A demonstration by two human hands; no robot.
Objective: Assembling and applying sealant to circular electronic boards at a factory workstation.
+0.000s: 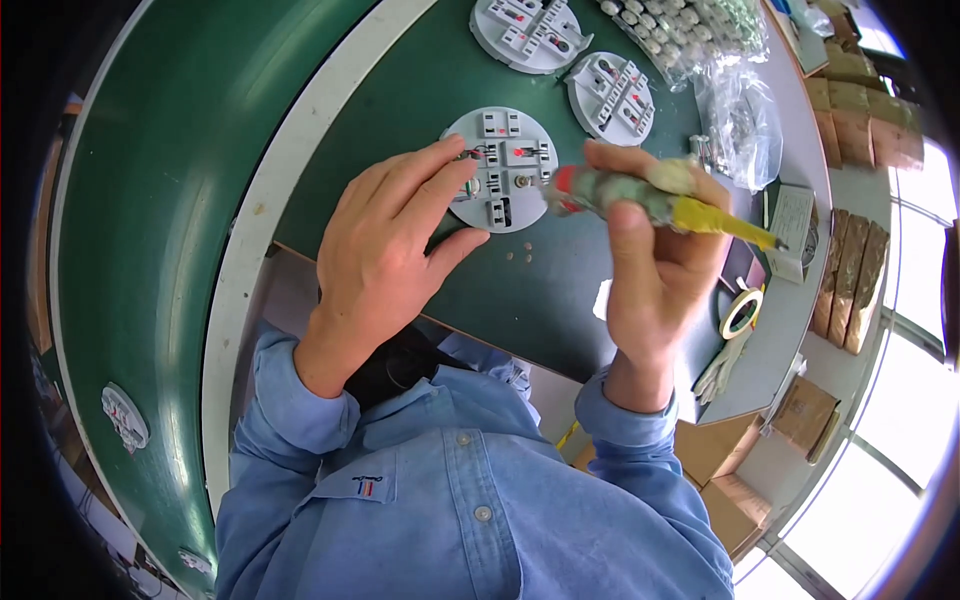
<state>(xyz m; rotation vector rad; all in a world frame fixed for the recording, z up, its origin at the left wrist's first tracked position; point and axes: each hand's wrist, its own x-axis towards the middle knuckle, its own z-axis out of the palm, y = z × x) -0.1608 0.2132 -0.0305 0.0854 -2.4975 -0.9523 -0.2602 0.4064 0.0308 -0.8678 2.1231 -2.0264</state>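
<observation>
A round grey plastic plate [545,135] lies on the green tabletop, fitted with raised holders, small red parts and thin wires. My left hand [385,230] grips its left side, fingertips among the holders and thumb at the near edge. In my right hand [660,260] is a power screwdriver [630,195] with a green body, red front collar and yellow tail end. It is held nearly level and points left at the plate's right side. Its front end is blurred, so contact with the metal post there cannot be told. Several small pale pieces [520,254] lie just nearer than the plate.
Two similar plates, one farther off [530,60] and one to its right [612,98], stand beyond. Clear bags [740,120] of parts lie far right. A tape roll [741,313] and gloves [722,370] sit at the right. A green conveyor belt [150,250] runs along the left.
</observation>
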